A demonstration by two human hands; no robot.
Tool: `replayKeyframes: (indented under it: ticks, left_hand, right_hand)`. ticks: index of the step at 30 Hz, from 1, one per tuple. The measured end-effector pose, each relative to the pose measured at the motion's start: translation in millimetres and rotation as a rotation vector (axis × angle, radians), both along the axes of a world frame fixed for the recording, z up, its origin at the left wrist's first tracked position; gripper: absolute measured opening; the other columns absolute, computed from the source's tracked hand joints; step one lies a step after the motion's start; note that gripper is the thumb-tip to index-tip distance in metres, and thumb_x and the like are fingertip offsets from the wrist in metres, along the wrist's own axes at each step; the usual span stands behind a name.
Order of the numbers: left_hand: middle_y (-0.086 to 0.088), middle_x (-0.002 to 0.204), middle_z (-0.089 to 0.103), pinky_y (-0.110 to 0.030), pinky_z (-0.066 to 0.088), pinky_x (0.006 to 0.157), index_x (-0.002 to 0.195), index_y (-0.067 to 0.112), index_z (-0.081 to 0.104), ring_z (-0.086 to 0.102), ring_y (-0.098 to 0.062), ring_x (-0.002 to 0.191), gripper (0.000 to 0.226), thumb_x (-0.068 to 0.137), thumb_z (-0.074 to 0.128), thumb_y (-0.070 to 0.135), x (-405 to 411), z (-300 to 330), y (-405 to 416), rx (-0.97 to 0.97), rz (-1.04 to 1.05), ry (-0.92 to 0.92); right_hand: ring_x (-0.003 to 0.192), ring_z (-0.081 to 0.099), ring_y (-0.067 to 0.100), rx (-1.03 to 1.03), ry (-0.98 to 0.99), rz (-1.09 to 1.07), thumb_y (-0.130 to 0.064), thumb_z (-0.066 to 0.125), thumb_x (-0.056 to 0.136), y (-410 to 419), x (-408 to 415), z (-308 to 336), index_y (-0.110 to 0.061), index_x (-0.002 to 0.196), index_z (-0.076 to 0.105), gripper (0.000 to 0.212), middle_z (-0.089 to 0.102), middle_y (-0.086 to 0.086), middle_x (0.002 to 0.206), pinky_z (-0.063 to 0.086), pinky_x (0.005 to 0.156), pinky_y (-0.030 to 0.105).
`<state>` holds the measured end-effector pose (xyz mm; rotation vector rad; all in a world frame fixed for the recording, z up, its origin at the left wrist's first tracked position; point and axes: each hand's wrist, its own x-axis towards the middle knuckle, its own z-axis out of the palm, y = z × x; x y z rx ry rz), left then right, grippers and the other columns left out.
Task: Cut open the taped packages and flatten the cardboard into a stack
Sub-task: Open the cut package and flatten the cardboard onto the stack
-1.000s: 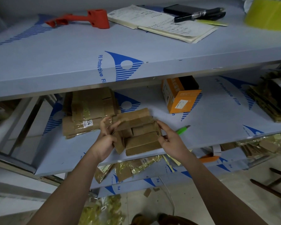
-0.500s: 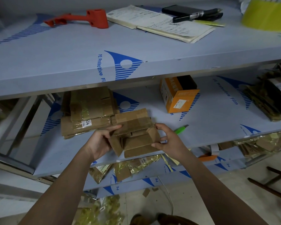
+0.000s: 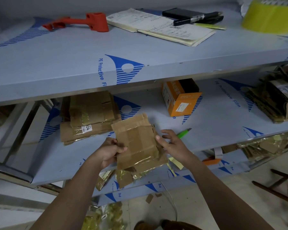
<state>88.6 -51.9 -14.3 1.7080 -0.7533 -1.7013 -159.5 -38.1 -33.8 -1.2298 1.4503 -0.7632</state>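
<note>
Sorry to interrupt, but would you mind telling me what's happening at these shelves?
A person is flattening opened cardboard packages. The left hand grips one edge of a flattened cardboard piece with shiny tape on it, held above the middle shelf; the right hand is at its other edge, fingers loosely spread. A stack of flattened cardboard already lies on that shelf to the left. A green cutter lies on the shelf just past the right hand, and an orange box stands further back.
</note>
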Motion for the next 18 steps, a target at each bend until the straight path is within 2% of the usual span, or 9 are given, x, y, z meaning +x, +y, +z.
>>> replayKeyframes:
  ticks: [2,5,7,10,12,14,18]
  left_hand:
    - [-0.010,0.104,0.060,-0.037,0.050,0.066,0.093,0.014,0.041,0.061,-0.022,0.085,0.035,0.086,0.061,-0.014,-2,-2,2,-0.001,0.014,0.008]
    - [-0.007,0.105,0.059,-0.039,0.050,0.070,0.095,0.015,0.042,0.060,-0.022,0.089,0.036,0.087,0.058,-0.016,0,-4,6,-0.006,0.033,0.037]
    - [-0.006,0.107,0.058,-0.042,0.052,0.077,0.097,0.015,0.042,0.059,-0.023,0.093,0.036,0.087,0.056,-0.017,2,-6,7,-0.017,0.041,0.064]
    - [-0.006,0.109,0.058,-0.042,0.051,0.077,0.099,0.015,0.043,0.059,-0.022,0.096,0.038,0.087,0.054,-0.019,6,-7,7,-0.044,0.048,0.073]
    - [-0.007,0.112,0.059,-0.041,0.051,0.074,0.104,0.014,0.045,0.059,-0.022,0.098,0.040,0.086,0.054,-0.020,7,-7,6,-0.057,0.053,0.073]
    - [-0.009,0.115,0.062,-0.040,0.052,0.074,0.115,0.013,0.049,0.062,-0.025,0.101,0.043,0.085,0.055,-0.018,7,-8,4,-0.055,0.063,0.098]
    - [-0.011,0.113,0.071,-0.040,0.055,0.078,0.119,0.008,0.061,0.067,-0.027,0.103,0.031,0.090,0.062,-0.002,2,-11,5,-0.066,0.046,0.133]
  right_hand:
    - [0.124,0.049,0.016,0.067,0.032,0.036,-0.058,0.069,0.082,0,2,-3,-0.038,0.140,0.041,0.068,0.048,-0.008,0.132,0.048,0.104,0.045]
    - [0.121,0.057,0.017,0.143,-0.018,0.032,-0.046,0.076,0.081,-1,3,-7,-0.029,0.149,0.033,0.082,0.058,0.002,0.135,0.045,0.108,0.041]
    - [0.116,0.061,0.016,0.166,-0.074,0.009,-0.039,0.080,0.078,-1,3,-9,-0.025,0.152,0.028,0.092,0.063,0.006,0.130,0.045,0.106,0.036]
    - [0.103,0.061,0.008,0.132,-0.143,-0.009,-0.019,0.083,0.077,1,6,-4,-0.031,0.144,0.030,0.086,0.061,-0.002,0.117,0.050,0.093,0.024]
    - [0.113,0.058,0.014,0.062,-0.082,-0.019,-0.017,0.087,0.072,-2,8,-6,-0.029,0.148,0.030,0.095,0.055,-0.002,0.125,0.050,0.097,0.030]
    - [0.121,0.056,0.019,-0.031,-0.002,-0.060,-0.016,0.090,0.068,-6,10,-9,-0.023,0.144,0.039,0.092,0.056,-0.002,0.126,0.048,0.102,0.035]
    - [0.114,0.055,0.012,-0.127,0.059,-0.099,-0.009,0.091,0.063,-8,10,-7,-0.018,0.139,0.045,0.090,0.057,-0.006,0.119,0.043,0.091,0.020]
